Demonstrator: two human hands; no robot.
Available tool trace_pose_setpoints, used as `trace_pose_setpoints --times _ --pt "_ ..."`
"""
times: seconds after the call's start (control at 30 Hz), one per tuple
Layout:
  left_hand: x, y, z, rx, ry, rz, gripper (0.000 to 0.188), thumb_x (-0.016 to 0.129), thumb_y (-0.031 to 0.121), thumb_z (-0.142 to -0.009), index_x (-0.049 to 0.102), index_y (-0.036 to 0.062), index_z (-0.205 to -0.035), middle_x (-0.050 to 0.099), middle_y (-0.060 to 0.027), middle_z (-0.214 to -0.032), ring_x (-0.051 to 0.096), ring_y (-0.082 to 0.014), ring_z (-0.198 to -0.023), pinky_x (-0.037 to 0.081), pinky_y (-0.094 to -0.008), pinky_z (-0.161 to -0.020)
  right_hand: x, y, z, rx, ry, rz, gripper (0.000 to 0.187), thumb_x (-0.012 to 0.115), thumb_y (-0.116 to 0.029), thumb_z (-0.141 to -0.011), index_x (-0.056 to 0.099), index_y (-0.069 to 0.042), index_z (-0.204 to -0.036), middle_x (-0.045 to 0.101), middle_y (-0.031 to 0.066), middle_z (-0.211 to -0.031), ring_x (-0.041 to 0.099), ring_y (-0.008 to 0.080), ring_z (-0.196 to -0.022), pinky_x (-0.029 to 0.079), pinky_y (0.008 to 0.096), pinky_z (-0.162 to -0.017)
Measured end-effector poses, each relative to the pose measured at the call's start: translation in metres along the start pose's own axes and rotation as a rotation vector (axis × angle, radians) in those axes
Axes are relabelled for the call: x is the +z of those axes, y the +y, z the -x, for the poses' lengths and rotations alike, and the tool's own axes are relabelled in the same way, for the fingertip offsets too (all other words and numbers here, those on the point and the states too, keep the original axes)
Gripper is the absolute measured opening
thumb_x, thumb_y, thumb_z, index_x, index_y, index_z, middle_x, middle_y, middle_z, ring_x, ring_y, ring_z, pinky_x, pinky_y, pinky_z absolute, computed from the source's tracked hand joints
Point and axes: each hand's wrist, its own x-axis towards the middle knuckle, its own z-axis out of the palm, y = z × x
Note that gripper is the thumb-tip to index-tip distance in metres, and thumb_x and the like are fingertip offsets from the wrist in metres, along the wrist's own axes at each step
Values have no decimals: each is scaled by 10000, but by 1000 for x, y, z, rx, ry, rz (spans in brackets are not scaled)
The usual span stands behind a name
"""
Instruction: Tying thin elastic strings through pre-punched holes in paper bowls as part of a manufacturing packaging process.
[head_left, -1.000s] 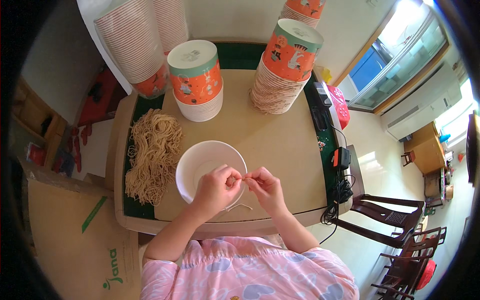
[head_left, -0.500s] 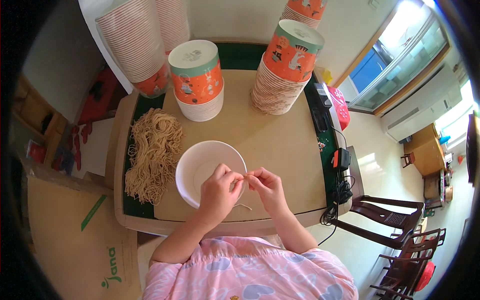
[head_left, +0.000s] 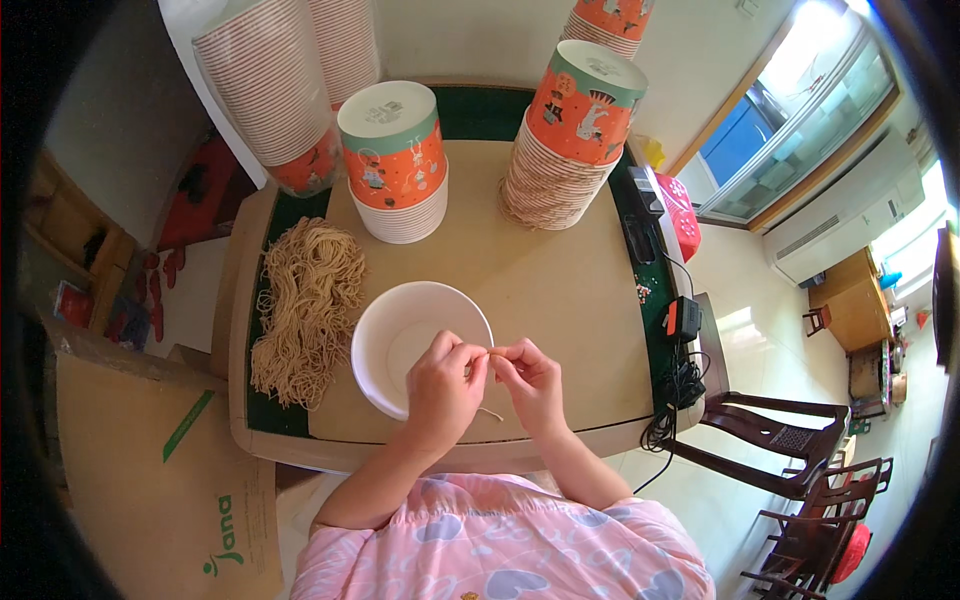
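Note:
My left hand (head_left: 447, 383) and my right hand (head_left: 528, 385) meet fingertip to fingertip at the right rim of a white paper tub (head_left: 385, 300), which stands open side up near the table's front. Both pinch a thin beige string, mostly hidden by the fingers; a loose end of string (head_left: 491, 414) shows on the table below them. Whether the string passes through the tub's wall cannot be made out. Left of the tub lies a tangled bundle of beige strings (head_left: 308, 310).
Behind the tub stand a short stack of orange-and-green paper tubs (head_left: 395, 170), upside down, and a taller stack (head_left: 570, 140) with strings at its rims. Wrapped tubs (head_left: 265, 90) rise at back left. Black cables (head_left: 680, 385) hang at the right edge; a cardboard box (head_left: 160, 470) sits left.
My right fingers have curled in closer to the left fingertips, and my left hand has shifted slightly right. The tub and the stacks have stayed in place.

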Motion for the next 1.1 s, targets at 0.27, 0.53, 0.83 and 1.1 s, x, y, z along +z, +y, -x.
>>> trace_pose_setpoints --times 0.27,0.53,0.83,1.1 --pt "-15 -9 -7 -124 -86 227 66 678 23 -769 619 17 -797 575 -51 -751 551 -136 -589 465 -277 -542 3 -9 -1 -168 -36 330 95 662 -13 -842 666 -19 -937 560 13 -788 522 69 -673 442 215 -614" --pt "-26 -21 -3 -374 -128 540 76 665 21 -792 617 5 -849 647 -59 -846 584 -99 -642 468 -231 -571 10 -28 -6 -262 -101 617 80 693 -7 -794 661 -24 -866 561 43 -771 514 99 -621 442 237 -571" --pt "-28 -6 -6 -82 -192 178 124 676 26 -781 646 38 -900 624 -105 -802 621 -245 -649 497 -325 -581 9 -33 -7 -333 -130 697 77 683 -7 -800 657 -16 -872 575 60 -790 558 131 -631 466 256 -572" --pt "-19 -6 -4 -40 -144 73 108 674 26 -751 612 42 -838 633 -104 -793 637 -278 -702 515 -368 -626 9 -31 -8 -373 -98 828 45 669 -100 -804 636 -81 -829 575 60 -783 573 215 -639 437 343 -636"
